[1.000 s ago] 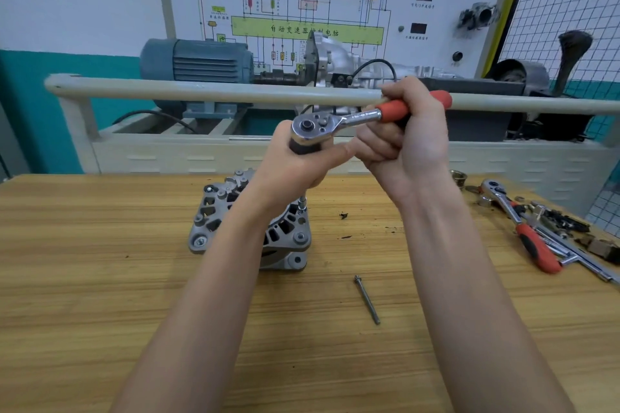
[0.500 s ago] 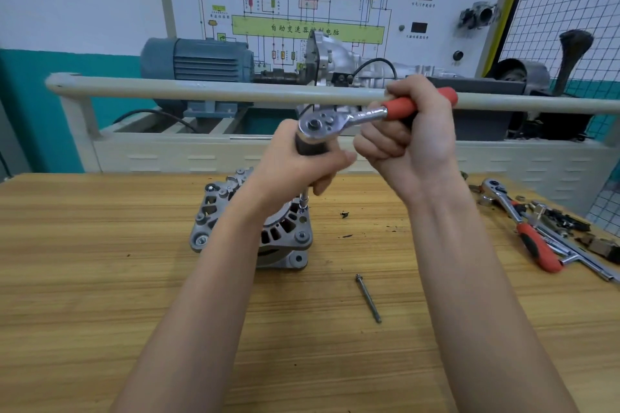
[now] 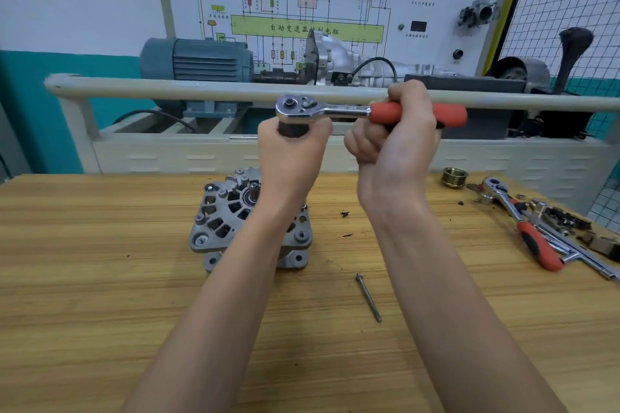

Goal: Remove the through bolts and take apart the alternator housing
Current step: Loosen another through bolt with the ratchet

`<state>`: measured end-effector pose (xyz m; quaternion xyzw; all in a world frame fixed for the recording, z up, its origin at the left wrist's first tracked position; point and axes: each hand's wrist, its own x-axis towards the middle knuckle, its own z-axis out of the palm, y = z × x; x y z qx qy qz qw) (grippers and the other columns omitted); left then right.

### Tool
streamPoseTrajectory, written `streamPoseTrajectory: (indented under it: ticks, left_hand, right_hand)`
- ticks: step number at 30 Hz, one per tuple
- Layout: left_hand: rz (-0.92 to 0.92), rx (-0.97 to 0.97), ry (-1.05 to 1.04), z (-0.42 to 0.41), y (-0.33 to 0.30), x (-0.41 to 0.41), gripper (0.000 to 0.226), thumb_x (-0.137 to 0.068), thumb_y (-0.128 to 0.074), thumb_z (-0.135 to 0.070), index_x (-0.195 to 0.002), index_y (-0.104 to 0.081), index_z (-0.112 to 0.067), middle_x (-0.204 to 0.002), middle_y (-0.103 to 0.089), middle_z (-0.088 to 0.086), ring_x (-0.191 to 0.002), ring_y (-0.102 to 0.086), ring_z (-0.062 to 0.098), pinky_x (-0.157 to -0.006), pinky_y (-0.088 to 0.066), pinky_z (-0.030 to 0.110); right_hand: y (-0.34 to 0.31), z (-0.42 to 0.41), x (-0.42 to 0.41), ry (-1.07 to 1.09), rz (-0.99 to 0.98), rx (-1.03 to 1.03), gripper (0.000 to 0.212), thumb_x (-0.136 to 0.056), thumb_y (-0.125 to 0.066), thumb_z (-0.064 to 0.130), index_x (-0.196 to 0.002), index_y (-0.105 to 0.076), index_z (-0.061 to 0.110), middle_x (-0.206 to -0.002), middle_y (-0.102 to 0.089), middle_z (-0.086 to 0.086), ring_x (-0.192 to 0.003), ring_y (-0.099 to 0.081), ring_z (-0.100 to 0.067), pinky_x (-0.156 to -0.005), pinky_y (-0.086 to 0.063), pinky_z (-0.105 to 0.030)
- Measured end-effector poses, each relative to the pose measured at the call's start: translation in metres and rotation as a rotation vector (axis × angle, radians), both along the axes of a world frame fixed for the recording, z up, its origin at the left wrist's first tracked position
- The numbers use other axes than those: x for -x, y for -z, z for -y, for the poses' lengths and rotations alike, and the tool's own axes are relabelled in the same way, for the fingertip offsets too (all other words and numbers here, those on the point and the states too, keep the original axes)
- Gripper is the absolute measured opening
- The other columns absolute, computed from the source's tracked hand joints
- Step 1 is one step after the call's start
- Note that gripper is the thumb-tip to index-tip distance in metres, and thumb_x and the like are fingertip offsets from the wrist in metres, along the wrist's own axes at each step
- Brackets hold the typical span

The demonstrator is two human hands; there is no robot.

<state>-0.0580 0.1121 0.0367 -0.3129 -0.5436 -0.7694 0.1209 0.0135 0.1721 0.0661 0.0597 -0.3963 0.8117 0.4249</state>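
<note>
While both hands work a ratchet [image 3: 339,110], the grey, vented alternator [image 3: 218,221] stands upright.

A wooden surface [image 3: 100,312] with lengthwise grain carries everything. The alternator [image 3: 221,221] stands on it left of centre, its vented aluminium housing facing up. A loose through bolt [image 3: 368,297] lies flat near the middle, well apart from the alternator. A ribbed brass-coloured pulley [image 3: 454,177] sits at the far right edge. Beside it lie a ratchet with a red handle [image 3: 523,223], chrome extension bars [image 3: 583,256] and small dark parts [image 3: 563,216]. Dark crumbs [image 3: 344,213] dot the middle.
</note>
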Motion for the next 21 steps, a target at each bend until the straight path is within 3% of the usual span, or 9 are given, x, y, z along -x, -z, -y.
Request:
streamPoseTrajectory:
  ticks: [4,6,10,16,19,21]
  left_hand:
    - [-0.270,0.398,0.340,0.020,-0.002,0.007,0.029,-0.075,-0.064,-0.009,-0.050,-0.050,-0.013,-0.046,-0.043,0.004,-0.040,-0.036,0.016,-0.044,-0.035,0.021]
    - [-0.335,0.506,0.417,0.022,-0.002,0.004,0.030,-0.077,-0.065,-0.010,-0.051,-0.050,-0.006,-0.044,-0.043,0.006,-0.038,-0.037,0.017,-0.046,-0.037,0.019]
    - [-0.233,0.382,0.398,0.019,-0.003,0.003,0.034,-0.076,-0.064,-0.011,-0.047,-0.047,-0.015,-0.041,-0.039,-0.002,-0.036,-0.031,0.012,-0.042,-0.029,0.019]
    - [-0.014,0.015,-0.021,-0.003,0.000,-0.005,0.041,-0.082,-0.058,0.004,-0.052,-0.037,-0.014,-0.044,-0.031,-0.007,-0.044,-0.025,0.008,-0.044,-0.024,0.021]
    - [0.016,-0.038,-0.033,-0.004,0.000,-0.004,0.040,-0.081,-0.055,0.006,-0.053,-0.036,-0.014,-0.047,-0.029,-0.002,-0.047,-0.024,0.011,-0.046,-0.022,0.024]
    - [-0.031,0.058,0.022,0.003,-0.002,0.001,0.038,-0.082,-0.057,0.006,-0.053,-0.039,-0.011,-0.049,-0.030,0.003,-0.047,-0.025,0.014,-0.048,-0.023,0.027]
  right_hand:
    - [-0.010,-0.032,-0.005,-0.315,0.140,-0.116,0.051,-0.093,-0.037,0.012,-0.044,-0.024,0.019,-0.033,-0.015,0.006,-0.030,-0.009,-0.008,-0.035,-0.011,-0.018]
    - [-0.010,-0.040,-0.007,-0.402,0.156,-0.146,0.050,-0.093,-0.035,0.012,-0.044,-0.024,0.017,-0.033,-0.015,0.006,-0.029,-0.008,-0.008,-0.035,-0.010,-0.017]
    - [-0.007,-0.033,-0.003,-0.339,0.112,-0.074,0.052,-0.093,-0.036,0.013,-0.043,-0.024,0.019,-0.033,-0.014,0.006,-0.030,-0.009,-0.009,-0.034,-0.011,-0.019]
    - [0.002,-0.002,0.003,0.082,-0.074,0.078,0.035,-0.090,-0.045,0.006,-0.062,-0.028,0.018,-0.040,-0.017,0.006,-0.036,-0.013,-0.012,-0.039,-0.018,-0.021]
    - [0.004,0.003,0.004,0.066,-0.079,0.043,0.036,-0.090,-0.044,0.005,-0.061,-0.028,0.018,-0.039,-0.018,0.006,-0.037,-0.013,-0.012,-0.040,-0.018,-0.021]
    - [0.001,-0.004,0.003,-0.027,-0.010,0.012,0.041,-0.091,-0.043,0.008,-0.056,-0.025,0.020,-0.037,-0.016,0.006,-0.036,-0.012,-0.012,-0.039,-0.017,-0.021]
